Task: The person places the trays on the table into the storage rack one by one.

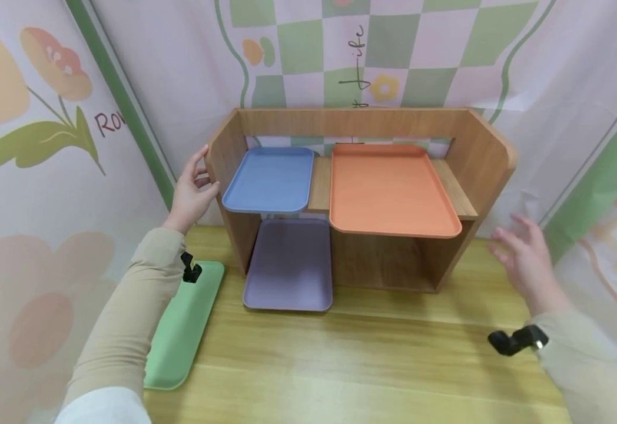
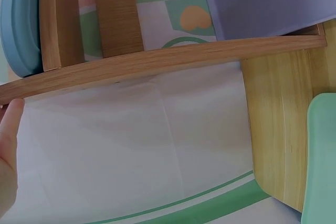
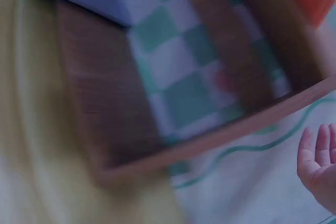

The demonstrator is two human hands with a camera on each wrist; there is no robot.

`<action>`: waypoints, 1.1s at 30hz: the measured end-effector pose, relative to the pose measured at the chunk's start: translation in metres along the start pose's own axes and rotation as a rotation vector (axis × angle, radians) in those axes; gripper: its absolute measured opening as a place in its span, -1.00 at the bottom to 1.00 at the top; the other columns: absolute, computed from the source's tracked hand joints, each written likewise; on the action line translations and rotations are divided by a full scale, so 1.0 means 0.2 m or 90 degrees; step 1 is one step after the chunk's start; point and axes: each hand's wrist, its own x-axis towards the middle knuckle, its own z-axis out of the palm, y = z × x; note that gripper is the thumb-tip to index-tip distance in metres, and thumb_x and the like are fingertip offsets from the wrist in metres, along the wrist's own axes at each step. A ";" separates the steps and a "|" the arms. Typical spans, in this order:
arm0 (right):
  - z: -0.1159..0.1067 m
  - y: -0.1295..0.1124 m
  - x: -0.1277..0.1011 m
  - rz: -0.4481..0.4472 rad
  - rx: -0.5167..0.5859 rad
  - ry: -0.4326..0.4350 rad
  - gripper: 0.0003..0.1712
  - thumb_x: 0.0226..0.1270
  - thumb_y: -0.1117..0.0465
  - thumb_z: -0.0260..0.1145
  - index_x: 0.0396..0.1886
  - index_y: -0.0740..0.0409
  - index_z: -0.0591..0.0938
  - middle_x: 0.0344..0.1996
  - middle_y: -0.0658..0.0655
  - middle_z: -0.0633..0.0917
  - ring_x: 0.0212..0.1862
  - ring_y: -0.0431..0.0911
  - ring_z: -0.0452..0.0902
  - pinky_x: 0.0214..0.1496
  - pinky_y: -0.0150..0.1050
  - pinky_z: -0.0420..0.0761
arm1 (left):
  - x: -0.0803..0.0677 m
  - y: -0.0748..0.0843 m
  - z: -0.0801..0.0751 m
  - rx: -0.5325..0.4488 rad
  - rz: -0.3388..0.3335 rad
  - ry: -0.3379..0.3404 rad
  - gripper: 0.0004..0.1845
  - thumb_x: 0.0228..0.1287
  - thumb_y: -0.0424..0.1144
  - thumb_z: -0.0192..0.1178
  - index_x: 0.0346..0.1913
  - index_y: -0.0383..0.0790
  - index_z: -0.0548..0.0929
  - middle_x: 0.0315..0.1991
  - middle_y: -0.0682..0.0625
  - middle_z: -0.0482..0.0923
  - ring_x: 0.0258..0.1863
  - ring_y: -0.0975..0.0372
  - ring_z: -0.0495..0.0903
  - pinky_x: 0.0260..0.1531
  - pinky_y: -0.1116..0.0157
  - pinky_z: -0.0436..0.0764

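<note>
A small wooden shelf [image 1: 382, 268] stands on the table, its left side panel [image 1: 232, 227] touched by the fingertips of my left hand [image 1: 192, 191] from outside, near the top. In the left wrist view a finger [image 2: 11, 121] meets that panel's edge. Beside the panel, a blue tray [image 1: 271, 179] lies on the upper board. An orange tray [image 1: 388, 188] lies to its right, jutting past the front. Below the blue one, a purple tray [image 1: 292, 268] sticks out of the lower level. My right hand [image 1: 526, 262], fingers loosely bent, hovers empty right of the shelf.
On the table [image 1: 372, 365], a green tray [image 1: 186, 327] lies left of the shelf, partly hidden under my left forearm. Printed curtains [image 1: 155, 76] hang behind and on both sides. Dark camera mounts [image 1: 517, 340] sit at both wrists.
</note>
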 end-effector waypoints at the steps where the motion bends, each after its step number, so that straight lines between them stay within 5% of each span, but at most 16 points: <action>1: 0.03 -0.05 0.03 -0.012 -0.060 -0.002 -0.31 0.35 0.41 0.13 0.35 -0.08 0.11 -0.09 -0.04 0.42 -0.15 -0.29 0.51 -0.11 -0.47 0.64 | 0.00 0.00 0.00 0.002 0.000 0.001 -0.18 0.25 -0.46 0.14 0.46 0.22 0.09 0.32 -0.23 0.26 0.15 -0.11 0.46 0.16 0.01 0.52; 6: 0.16 -0.21 0.14 -0.066 -0.294 -0.005 0.02 0.25 0.38 0.27 0.50 -0.18 -0.12 -0.05 -0.11 0.37 -0.14 -0.40 0.47 -0.21 -0.58 0.62 | 0.00 -0.02 -0.01 0.002 0.001 0.002 -0.18 0.25 -0.46 0.14 0.46 0.22 0.09 0.31 -0.25 0.27 0.16 -0.11 0.46 0.17 0.01 0.51; 19: 0.26 -0.34 0.21 -0.138 -0.657 0.045 -0.21 0.37 0.35 0.10 0.47 -0.29 0.08 -0.13 -0.28 0.31 -0.31 -0.63 0.42 -0.39 -0.62 0.60 | -0.01 0.00 0.01 0.003 -0.009 -0.009 -0.18 0.26 -0.44 0.15 0.46 0.24 0.08 0.28 -0.25 0.31 0.17 -0.10 0.46 0.16 0.00 0.52; 25: 0.27 -0.36 0.22 -0.135 -0.698 0.088 -0.28 0.37 0.29 0.11 0.44 -0.29 0.15 -0.13 -0.25 0.35 -0.34 -0.65 0.38 -0.41 -0.62 0.60 | 0.00 0.00 0.01 -0.017 0.017 -0.010 -0.16 0.23 -0.47 0.14 0.46 0.20 0.09 0.24 -0.31 0.33 0.15 -0.15 0.47 0.13 -0.02 0.52; 33: 0.28 -0.31 0.24 -0.150 -0.710 0.120 -0.27 0.36 0.31 0.12 0.44 -0.25 0.16 -0.17 -0.27 0.34 -0.34 -0.65 0.32 -0.42 -0.64 0.58 | 0.00 0.00 -0.01 -0.010 0.000 -0.012 -0.18 0.24 -0.46 0.13 0.45 0.24 0.10 0.25 -0.27 0.32 0.13 -0.17 0.49 0.06 -0.02 0.56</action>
